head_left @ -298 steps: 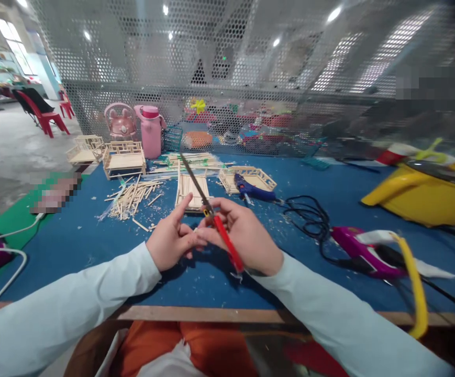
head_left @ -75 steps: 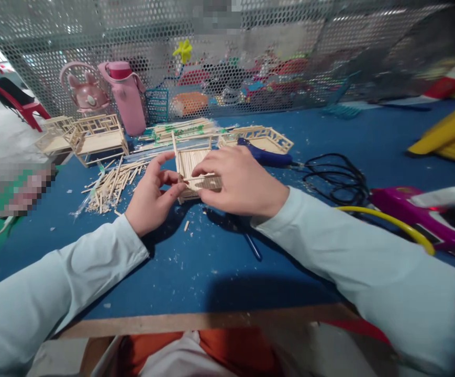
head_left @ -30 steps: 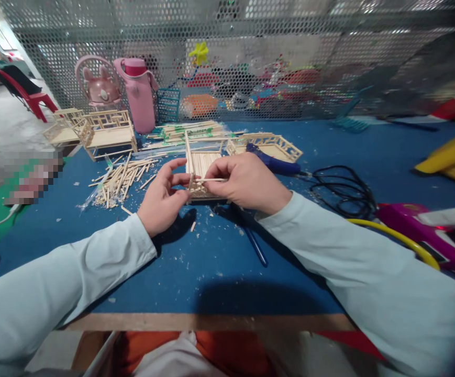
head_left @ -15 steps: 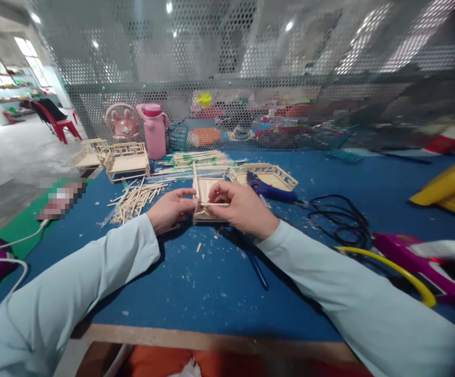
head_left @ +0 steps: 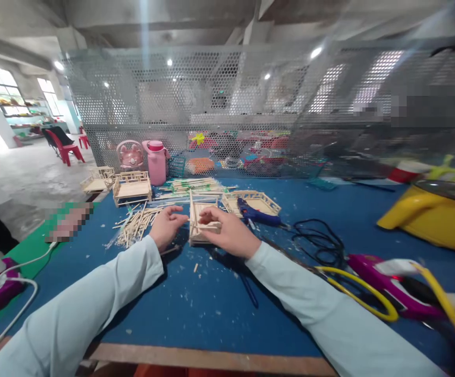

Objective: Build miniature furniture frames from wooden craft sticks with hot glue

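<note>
A small frame of thin wooden sticks (head_left: 200,225) rests on the blue table mat (head_left: 211,298). My right hand (head_left: 227,233) is closed in a pinch on a stick laid across the frame's front. My left hand (head_left: 166,228) sits just left of the frame with its fingers loosely spread, touching the frame's left edge. A pile of loose wooden sticks (head_left: 136,228) lies left of my left hand. A blue-handled tool (head_left: 248,288) lies on the mat under my right forearm.
A blue glue gun (head_left: 256,213) with a black cord (head_left: 319,243) lies right of the frame. Finished stick benches (head_left: 131,187), a pink bottle (head_left: 156,161) and a mesh screen (head_left: 227,104) stand behind. Purple and yellow plastic toys (head_left: 384,272) lie at right.
The view has tilted up and pulled back. My left hand has loosened and opened beside the frame, while my right hand keeps its pinch on the stick at the frame's front.
</note>
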A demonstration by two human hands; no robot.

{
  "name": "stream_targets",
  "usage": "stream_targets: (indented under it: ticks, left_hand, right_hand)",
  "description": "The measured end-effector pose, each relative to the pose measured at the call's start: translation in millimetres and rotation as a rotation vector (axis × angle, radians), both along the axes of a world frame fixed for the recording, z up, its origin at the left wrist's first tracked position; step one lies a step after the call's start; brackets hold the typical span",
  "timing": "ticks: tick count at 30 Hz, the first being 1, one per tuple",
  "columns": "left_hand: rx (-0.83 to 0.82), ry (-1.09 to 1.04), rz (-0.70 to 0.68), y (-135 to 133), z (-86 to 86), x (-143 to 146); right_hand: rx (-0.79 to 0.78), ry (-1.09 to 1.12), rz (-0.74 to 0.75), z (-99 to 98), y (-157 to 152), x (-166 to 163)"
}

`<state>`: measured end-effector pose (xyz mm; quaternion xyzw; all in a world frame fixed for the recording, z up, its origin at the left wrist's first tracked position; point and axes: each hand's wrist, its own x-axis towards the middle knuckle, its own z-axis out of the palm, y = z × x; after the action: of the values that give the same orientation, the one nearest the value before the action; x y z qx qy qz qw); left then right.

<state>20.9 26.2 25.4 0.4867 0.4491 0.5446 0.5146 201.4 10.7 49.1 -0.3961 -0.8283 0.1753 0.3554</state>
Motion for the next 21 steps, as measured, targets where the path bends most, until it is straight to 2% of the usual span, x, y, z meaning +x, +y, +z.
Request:
stream_targets:
  ticks: [4, 6, 8, 11, 14, 17, 21]
  left_hand:
    - [0.181, 0.002, 0.23, -22, 8.8, -10]
    - [0.277, 0.028, 0.229, -40, 10.9, -9]
    - [0.38, 0.106, 0.133, -57, 9.6, -4]
    - [0.388, 0.108, 0.027, -71, 3.8, 5]
    - [0.351, 0.095, -0.002, -71, -2.2, 9]
    - [0.314, 0.176, -0.044, -65, -7.3, 7]
    - [0.29, 0.361, 0.054, -51, -14.4, 0]
  right_hand:
    - [0.322, 0.036, -0.091, 9.6, -16, 4]
    - [0.451, 0.039, -0.099, 10.9, -27, 1]
    - [0.512, -0.011, -0.033, 8.3, -38, -6]
    - [0.509, -0.054, 0.04, 0.1, -48, -15]
    - [0.457, -0.063, 0.019, -6.6, -51, -18]
    - [0.406, -0.091, -0.004, -8.3, -51, -15]
    - [0.293, -0.039, -0.087, -4.8, -45, -6]
